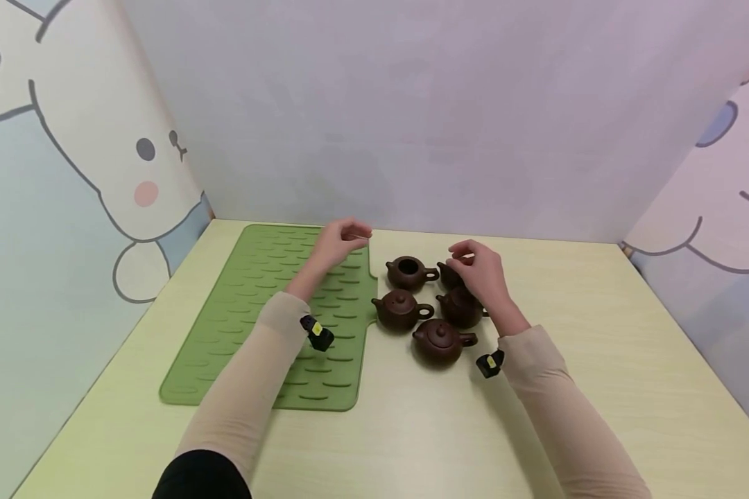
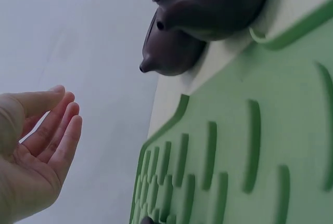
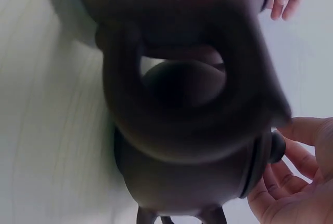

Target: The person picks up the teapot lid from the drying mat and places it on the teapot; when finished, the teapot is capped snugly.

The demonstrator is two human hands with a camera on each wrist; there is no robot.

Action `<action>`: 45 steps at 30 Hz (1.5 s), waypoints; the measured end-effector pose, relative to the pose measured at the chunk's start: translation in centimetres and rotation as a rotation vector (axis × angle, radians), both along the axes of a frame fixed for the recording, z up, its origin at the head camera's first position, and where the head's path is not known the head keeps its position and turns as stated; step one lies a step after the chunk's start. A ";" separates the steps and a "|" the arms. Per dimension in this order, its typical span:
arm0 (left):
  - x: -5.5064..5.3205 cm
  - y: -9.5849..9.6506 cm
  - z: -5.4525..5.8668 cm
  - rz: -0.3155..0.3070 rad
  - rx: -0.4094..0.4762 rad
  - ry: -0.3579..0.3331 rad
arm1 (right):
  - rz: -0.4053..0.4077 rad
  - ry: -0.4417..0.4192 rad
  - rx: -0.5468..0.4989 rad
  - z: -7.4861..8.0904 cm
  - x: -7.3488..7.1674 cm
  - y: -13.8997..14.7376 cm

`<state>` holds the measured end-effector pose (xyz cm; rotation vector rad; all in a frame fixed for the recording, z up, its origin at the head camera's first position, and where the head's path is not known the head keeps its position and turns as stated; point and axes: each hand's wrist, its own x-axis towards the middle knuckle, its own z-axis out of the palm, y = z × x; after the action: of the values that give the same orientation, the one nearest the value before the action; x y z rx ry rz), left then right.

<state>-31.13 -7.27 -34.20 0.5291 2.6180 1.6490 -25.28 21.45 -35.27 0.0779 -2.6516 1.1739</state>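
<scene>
Several dark brown clay teapots stand close together beside a green ridged mat. The far left teapot has no lid, and its dark opening faces up. My right hand is over the far right teapot, largely hiding it in the head view. In the right wrist view, its thumb and fingers pinch the lid's round knob. Above the mat's far right corner, my left hand hovers with loosely bent fingers. Nothing shows between them. The lid seems to be seated on its teapot.
Three lidded teapots stand nearer: one at the left, one at the right, and a front teapot. The pale wooden table meets a plain back wall. Side panels carry cartoon drawings.
</scene>
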 end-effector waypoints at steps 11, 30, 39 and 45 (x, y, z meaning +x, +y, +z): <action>0.5 -3.5 -1.6 0.069 -0.034 -0.012 | 0.035 0.004 0.025 -0.6 -0.4 -0.8; 0.8 -8.7 -4.6 0.179 -0.049 -0.047 | 0.050 -0.054 0.128 -0.9 -0.7 -1.7; 0.8 -9.2 -4.8 0.174 -0.108 -0.080 | 0.075 -0.042 0.204 -1.1 -1.1 -2.2; 0.7 -9.1 -5.1 0.185 -0.110 -0.084 | 0.080 -0.039 0.279 -1.0 -1.6 -2.4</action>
<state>-30.41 -16.35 -39.33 0.2152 2.7468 1.5210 -26.91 19.03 -36.29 0.2134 -2.8537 0.8262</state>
